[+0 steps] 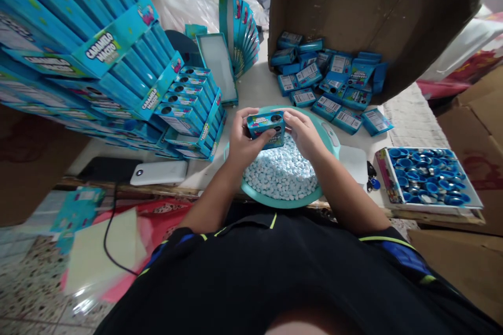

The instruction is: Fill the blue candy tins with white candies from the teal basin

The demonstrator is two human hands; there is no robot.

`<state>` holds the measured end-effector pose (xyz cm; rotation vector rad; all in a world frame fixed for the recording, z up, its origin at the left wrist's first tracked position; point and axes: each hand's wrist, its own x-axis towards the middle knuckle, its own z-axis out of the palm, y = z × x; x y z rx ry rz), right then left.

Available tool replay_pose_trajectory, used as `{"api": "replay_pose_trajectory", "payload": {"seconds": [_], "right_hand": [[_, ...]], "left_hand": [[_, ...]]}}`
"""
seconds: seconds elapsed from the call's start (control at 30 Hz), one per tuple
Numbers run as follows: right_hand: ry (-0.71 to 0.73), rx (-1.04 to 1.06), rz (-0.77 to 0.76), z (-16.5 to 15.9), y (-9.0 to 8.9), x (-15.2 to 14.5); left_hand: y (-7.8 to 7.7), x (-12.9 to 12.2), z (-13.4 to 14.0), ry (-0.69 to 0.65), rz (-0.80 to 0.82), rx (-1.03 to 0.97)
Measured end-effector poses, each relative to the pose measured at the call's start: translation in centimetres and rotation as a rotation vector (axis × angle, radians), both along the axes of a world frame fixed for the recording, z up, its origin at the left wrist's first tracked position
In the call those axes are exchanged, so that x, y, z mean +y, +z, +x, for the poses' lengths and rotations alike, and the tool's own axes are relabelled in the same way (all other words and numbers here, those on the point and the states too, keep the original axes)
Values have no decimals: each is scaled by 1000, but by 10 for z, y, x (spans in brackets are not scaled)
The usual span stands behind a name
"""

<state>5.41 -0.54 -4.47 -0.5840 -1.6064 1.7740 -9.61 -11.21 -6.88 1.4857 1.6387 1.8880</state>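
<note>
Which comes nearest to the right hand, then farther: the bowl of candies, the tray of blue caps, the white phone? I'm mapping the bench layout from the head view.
From the right hand:
1. Bowl of candies, directly beneath the hand.
2. Tray of blue caps, off to the right on the table edge.
3. White phone, far left, beyond the left hand.

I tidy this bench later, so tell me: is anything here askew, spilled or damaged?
Small blue boxes lie jumbled, spilling from a tipped cardboard carton onto the table. Both hands, left hand and right hand, hold one small box above the basin of pale candies; none look spilled.
</note>
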Motion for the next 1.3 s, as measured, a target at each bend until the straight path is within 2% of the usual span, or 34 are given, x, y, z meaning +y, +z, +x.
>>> {"api": "replay_pose_trajectory", "payload": {"seconds": [0.1,0.23,0.37,0.47,0.6,0.67,0.73,0.77,0.83,0.97,1.07,1.13,1.2,1.3], "right_hand": [[20,10,-18,-1,-3,0],[38,11,39,0,-3,-2],[75,38,133,1,0,-7],[31,-27,260,-1,2,-10],[-165,-19,470,13,7,-11],[-392,45,502,36,8,-7],[-687,100,533,71,4,1],[-813,113,569,92,0,6],[-961,82,620,134,-13,14],[-1016,-75,518,191,-56,17],[-1038,-253,463,204,-86,14],[-1014,-353,471,205,-99,12],[-980,-411,506,207,-106,10],[-969,-409,597,215,-105,1]], "left_hand": [[-2,1,-9,-18,-16,-72],[-5,0,-16,-45,-55,-54],[-5,0,-16,-87,-75,-33],[-6,5,-16,-132,-100,-117],[-6,10,-15,-215,-90,-188],[-2,8,-14,-261,-190,-83],[6,3,-12,-320,-374,97],[10,1,-11,-351,-463,195],[17,-2,-9,-410,-595,367],[23,8,-10,-563,-871,588],[27,20,-8,-574,-978,624],[32,24,-4,-534,-1027,630],[38,24,2,-461,-1097,646],[47,24,13,-371,-1175,663]]}}
